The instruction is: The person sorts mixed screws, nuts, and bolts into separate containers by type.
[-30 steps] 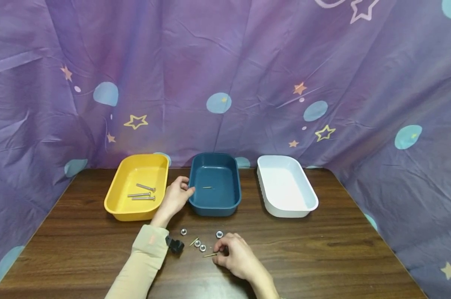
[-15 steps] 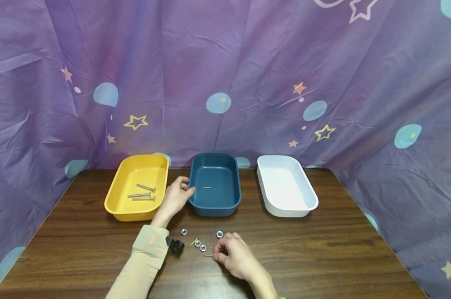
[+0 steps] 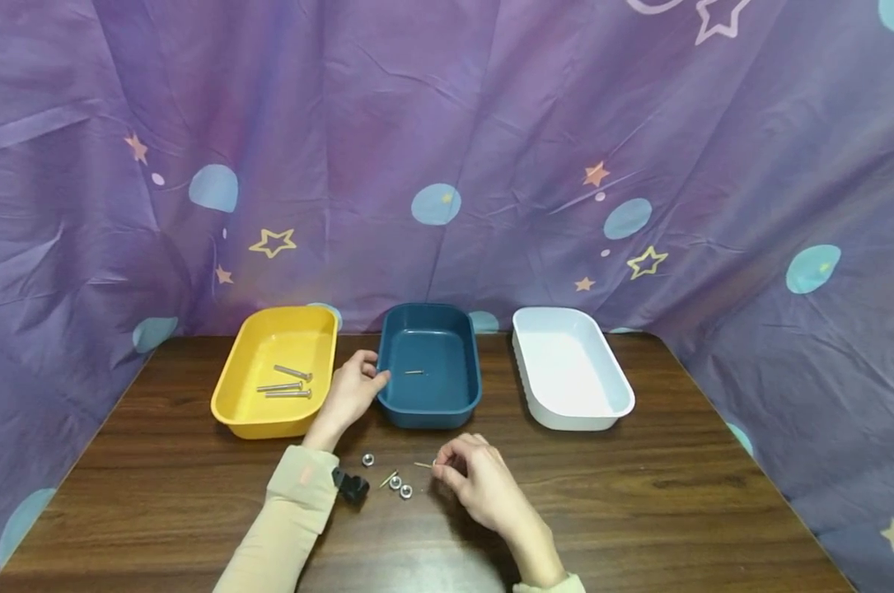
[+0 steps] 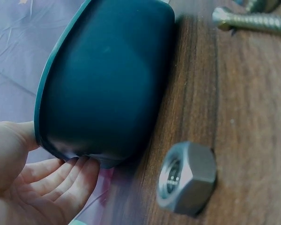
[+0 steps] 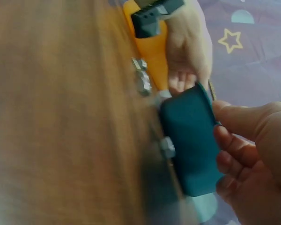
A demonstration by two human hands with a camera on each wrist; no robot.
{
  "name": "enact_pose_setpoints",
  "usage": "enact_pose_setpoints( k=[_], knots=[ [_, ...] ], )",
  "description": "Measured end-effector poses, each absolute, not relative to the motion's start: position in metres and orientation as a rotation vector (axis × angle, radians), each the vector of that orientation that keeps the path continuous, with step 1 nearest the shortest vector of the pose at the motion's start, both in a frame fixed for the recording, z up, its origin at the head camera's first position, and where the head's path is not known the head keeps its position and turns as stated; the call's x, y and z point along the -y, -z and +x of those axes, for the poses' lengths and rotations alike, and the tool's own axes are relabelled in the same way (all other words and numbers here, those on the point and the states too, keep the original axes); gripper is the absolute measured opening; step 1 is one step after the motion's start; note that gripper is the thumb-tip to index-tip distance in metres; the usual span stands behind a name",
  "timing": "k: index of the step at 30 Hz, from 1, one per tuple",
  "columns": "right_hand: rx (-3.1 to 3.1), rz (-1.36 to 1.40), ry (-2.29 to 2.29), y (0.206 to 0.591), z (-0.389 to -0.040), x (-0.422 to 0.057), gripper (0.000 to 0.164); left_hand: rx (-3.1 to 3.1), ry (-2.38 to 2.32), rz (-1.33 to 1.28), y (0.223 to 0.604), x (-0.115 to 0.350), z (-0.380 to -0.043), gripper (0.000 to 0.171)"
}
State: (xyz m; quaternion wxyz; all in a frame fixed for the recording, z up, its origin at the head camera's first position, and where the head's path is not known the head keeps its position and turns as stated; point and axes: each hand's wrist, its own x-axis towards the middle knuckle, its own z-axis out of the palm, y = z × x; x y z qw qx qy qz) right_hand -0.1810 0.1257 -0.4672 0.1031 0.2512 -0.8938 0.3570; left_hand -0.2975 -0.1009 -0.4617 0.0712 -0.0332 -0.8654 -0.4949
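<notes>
My left hand (image 3: 350,391) holds the left rim of the dark blue tray (image 3: 429,419), thumb over the edge. In the left wrist view its fingers (image 4: 77,183) lie against the tray's outside. A small brass screw (image 3: 423,464) is pinched between thumb and fingertips of my right hand (image 3: 484,486), above the table in front of this tray. That screw (image 5: 212,90) points away from the fingertips in the right wrist view. Another brass screw (image 3: 414,372) lies inside the blue tray. On the table are a brass screw (image 3: 389,478) and hex nuts (image 3: 405,492); one nut is mostly hidden behind my right hand.
To the left stands a yellow tray (image 3: 257,429) with several long silver bolts (image 3: 287,394) in it. A white tray (image 3: 576,422) stands at the right. Behind the wooden table (image 3: 684,494) hangs a purple patterned cloth (image 3: 372,165).
My right hand has picked up the brass screw from the table and moved it up and forward, toward the blue tray. The left hand stays on the tray's rim.
</notes>
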Motion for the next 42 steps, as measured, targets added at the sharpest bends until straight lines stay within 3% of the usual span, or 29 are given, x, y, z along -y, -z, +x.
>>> enact_pose_setpoints(
  k=[29,42],
  knots=[
    [2.389,0.692,-0.883,0.452,-0.303,-0.123,0.008,2.613,1.491,-0.081,0.461,0.098,-0.301,0.040],
    [2.476,0.700,-0.747,0.449,-0.342,-0.108,0.009,2.606,1.487,-0.087,0.463,0.100,-0.298,0.040]
  ],
)
